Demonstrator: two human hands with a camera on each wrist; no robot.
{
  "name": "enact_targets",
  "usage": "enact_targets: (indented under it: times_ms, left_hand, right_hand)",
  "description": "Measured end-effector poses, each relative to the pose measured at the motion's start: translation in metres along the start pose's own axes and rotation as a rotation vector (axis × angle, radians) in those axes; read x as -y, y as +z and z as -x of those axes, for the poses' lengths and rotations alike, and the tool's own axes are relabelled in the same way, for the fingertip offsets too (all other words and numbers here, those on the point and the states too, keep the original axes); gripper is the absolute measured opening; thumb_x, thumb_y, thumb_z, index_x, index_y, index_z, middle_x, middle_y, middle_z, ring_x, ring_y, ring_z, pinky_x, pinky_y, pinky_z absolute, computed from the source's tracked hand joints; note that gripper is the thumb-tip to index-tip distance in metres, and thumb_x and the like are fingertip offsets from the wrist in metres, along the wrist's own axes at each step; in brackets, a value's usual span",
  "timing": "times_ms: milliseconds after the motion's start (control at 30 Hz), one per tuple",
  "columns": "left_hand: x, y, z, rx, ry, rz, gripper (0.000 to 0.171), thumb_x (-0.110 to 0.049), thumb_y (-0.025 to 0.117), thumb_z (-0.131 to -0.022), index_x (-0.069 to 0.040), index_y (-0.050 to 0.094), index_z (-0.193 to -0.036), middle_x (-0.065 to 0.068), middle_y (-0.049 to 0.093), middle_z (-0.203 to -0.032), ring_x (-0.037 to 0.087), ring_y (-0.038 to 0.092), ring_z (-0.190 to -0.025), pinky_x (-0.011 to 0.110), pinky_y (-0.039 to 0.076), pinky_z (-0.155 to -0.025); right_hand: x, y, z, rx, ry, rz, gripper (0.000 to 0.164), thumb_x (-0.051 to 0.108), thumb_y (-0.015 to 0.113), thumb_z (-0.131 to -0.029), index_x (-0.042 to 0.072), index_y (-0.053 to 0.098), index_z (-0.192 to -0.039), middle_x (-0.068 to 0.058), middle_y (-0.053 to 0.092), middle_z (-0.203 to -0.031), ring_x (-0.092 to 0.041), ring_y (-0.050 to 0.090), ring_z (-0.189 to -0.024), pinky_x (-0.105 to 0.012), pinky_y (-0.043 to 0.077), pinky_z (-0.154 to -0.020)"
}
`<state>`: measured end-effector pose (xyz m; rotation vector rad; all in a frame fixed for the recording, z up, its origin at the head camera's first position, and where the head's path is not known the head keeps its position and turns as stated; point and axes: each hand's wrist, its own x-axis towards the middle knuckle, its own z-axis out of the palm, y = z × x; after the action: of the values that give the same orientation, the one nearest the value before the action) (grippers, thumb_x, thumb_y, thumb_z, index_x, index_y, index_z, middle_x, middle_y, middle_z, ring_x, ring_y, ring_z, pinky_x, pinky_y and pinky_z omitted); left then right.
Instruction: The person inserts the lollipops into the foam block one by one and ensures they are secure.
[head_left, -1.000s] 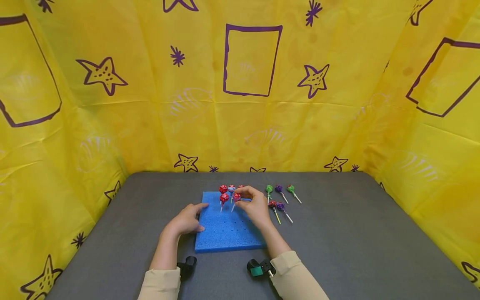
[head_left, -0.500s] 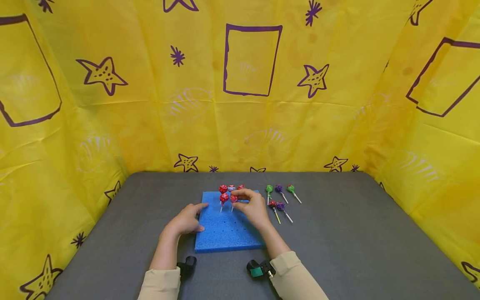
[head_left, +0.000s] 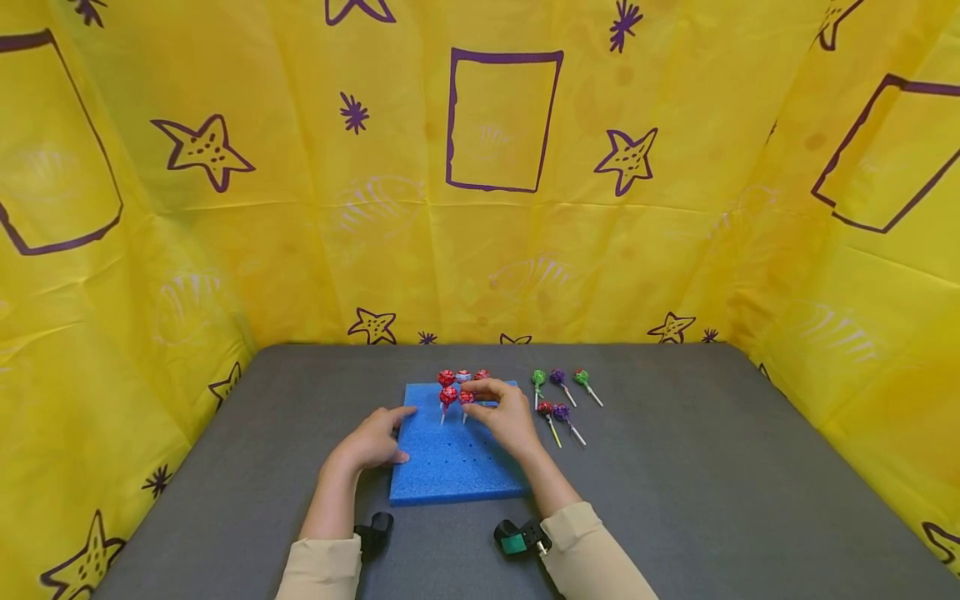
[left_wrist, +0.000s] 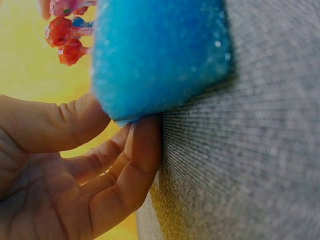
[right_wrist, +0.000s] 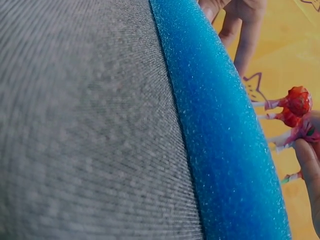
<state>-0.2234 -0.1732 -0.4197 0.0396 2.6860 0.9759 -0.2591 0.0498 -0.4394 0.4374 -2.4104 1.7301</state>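
Note:
My right hand (head_left: 508,415) pinches a pink-wrapped lollipop (head_left: 467,398) by its head, between thumb and fingers. Its white stick stands upright at the surface of a blue foam board (head_left: 457,479). Beside it on the left, a red lollipop (head_left: 448,395) stands in the board. Behind these is a row with a red lollipop (head_left: 446,377), a blue-and-white one (head_left: 463,377) and another red one (head_left: 482,375), partly hidden by my hand. My left hand (head_left: 372,439) rests against the board's left edge, thumb and fingers spread; the left wrist view shows its thumb (left_wrist: 60,125) at the foam's corner.
Several loose lollipops lie on the grey table (head_left: 675,467) right of the board, among them a green one (head_left: 538,379) and a purple one (head_left: 562,413). Small holes dot the board's front half. A yellow patterned curtain (head_left: 300,275) surrounds the table's back and sides.
My right hand has shifted slightly left, and the pink lollipop has gone from leaning right to nearly upright, a little lower. The left hand and the board have stayed put.

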Motion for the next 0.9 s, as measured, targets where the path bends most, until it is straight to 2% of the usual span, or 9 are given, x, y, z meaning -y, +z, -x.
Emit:
enact_targets:
  times_ms: [300, 667, 900]
  left_hand:
    - [-0.001, 0.0, 0.001, -0.002, 0.003, 0.0, 0.068, 0.0, 0.07, -0.085, -0.007, 0.045, -0.147, 0.028, 0.048, -0.133, 0.037, 0.05, -0.112, 0.06, 0.045, -0.1]
    - [0.0, 0.0, 0.002, -0.002, -0.001, 0.007, 0.069, 0.0, 0.07, -0.084, -0.008, 0.044, -0.148, 0.028, 0.047, -0.134, 0.036, 0.051, -0.111, 0.054, 0.05, -0.096]
    - [-0.002, 0.0, 0.002, -0.009, -0.013, 0.011, 0.069, 0.0, 0.07, -0.084, -0.008, 0.045, -0.148, 0.027, 0.047, -0.133, 0.038, 0.05, -0.113, 0.059, 0.047, -0.099]
  right_hand:
    - [0.0, -0.002, 0.001, -0.003, -0.017, 0.0, 0.026, 0.012, 0.078, -0.083, 0.016, 0.076, -0.109, -0.008, 0.076, -0.11, -0.024, 0.072, -0.101, -0.027, 0.057, -0.08]
    - [0.003, -0.01, 0.005, 0.0, -0.015, 0.027, 0.026, 0.01, 0.075, -0.085, 0.016, 0.075, -0.11, -0.007, 0.075, -0.11, -0.025, 0.072, -0.103, -0.035, 0.058, -0.086]
    - [0.004, -0.025, 0.006, -0.045, -0.031, 0.065, 0.025, 0.007, 0.075, -0.085, 0.014, 0.075, -0.11, -0.012, 0.075, -0.11, -0.027, 0.072, -0.1, -0.039, 0.058, -0.085]
